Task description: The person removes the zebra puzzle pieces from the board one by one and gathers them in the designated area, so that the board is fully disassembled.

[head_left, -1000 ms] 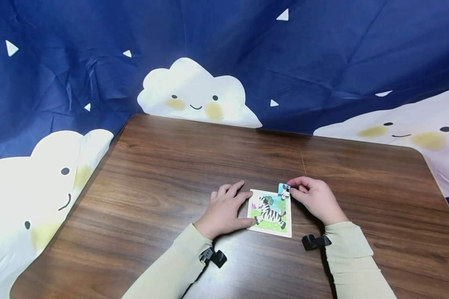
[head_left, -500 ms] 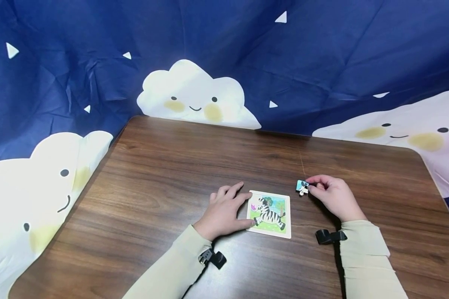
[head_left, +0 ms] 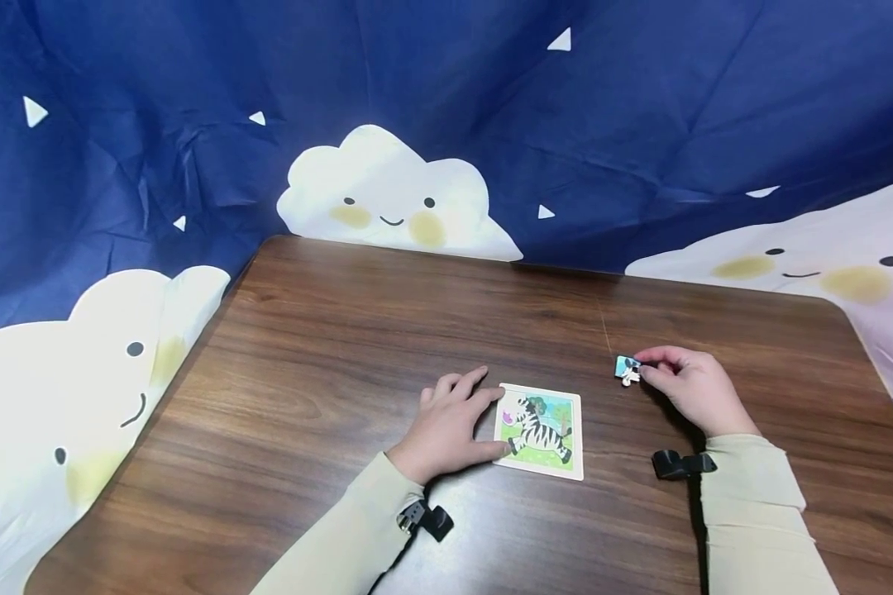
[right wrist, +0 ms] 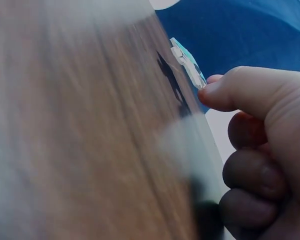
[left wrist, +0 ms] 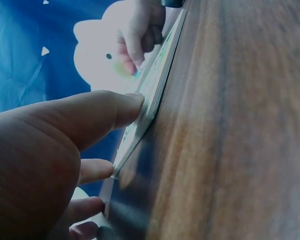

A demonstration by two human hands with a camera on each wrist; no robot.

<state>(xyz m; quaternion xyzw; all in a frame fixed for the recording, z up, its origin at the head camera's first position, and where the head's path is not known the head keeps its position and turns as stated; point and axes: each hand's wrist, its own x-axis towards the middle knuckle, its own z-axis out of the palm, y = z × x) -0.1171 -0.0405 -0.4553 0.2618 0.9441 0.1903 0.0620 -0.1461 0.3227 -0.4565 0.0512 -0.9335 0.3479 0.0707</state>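
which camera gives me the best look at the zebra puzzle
The head view: it shows nearly the whole printed face of the zebra puzzle, with the left hand at one edge. The left wrist view shows it steeply slanted, mostly edge; the right wrist view doesn't show it.

Puzzle piece (head_left: 627, 369) was partly covered.
The right hand (head_left: 694, 387) hid one edge; the head view cropped both sleeves (head_left: 761, 504).

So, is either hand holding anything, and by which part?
The right hand pinches the blue-and-white puzzle piece by its right edge; the left hand only touches the zebra puzzle.
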